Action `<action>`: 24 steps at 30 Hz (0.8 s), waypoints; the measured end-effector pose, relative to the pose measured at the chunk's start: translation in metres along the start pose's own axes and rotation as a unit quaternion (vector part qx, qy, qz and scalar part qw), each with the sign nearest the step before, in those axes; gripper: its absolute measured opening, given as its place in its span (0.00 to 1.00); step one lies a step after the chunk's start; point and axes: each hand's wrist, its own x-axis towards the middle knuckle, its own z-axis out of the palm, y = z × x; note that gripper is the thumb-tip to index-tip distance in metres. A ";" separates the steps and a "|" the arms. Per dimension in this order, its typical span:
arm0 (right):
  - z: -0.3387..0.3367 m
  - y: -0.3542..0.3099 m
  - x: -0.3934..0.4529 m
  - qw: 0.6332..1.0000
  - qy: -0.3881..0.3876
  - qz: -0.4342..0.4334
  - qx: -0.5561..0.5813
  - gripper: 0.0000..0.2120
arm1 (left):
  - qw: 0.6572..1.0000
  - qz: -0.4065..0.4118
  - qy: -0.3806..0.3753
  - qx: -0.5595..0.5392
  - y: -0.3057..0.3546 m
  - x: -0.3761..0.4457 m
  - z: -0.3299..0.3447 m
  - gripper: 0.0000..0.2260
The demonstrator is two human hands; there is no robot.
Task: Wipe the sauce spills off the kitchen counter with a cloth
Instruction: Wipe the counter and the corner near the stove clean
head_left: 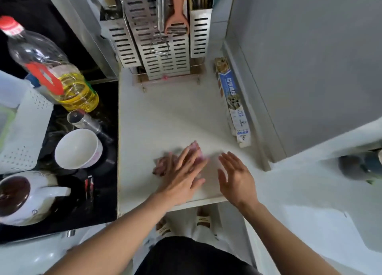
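Observation:
A pinkish-brown cloth (160,165) lies bunched on the white kitchen counter (165,117), near its front edge. My left hand (182,175) presses flat on the cloth with straight, spread fingers and covers most of it. The cloth shows to the left of the hand and past the fingertips. My right hand (236,176) hovers open just to the right of the cloth, fingers straight, holding nothing. The picture is blurred around the hands, and I make out no sauce spill on the counter.
A metal utensil rack (157,47) stands at the counter's back. A long foil box (233,101) lies along the right wall. On the black stove (103,150) to the left stand an oil bottle (51,67), a white bowl (77,148) and a white pot (26,198).

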 end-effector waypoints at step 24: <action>0.012 0.032 -0.032 0.989 -0.060 0.134 -0.016 0.29 | 0.974 -0.177 0.022 -0.141 -0.134 0.165 -0.053 0.38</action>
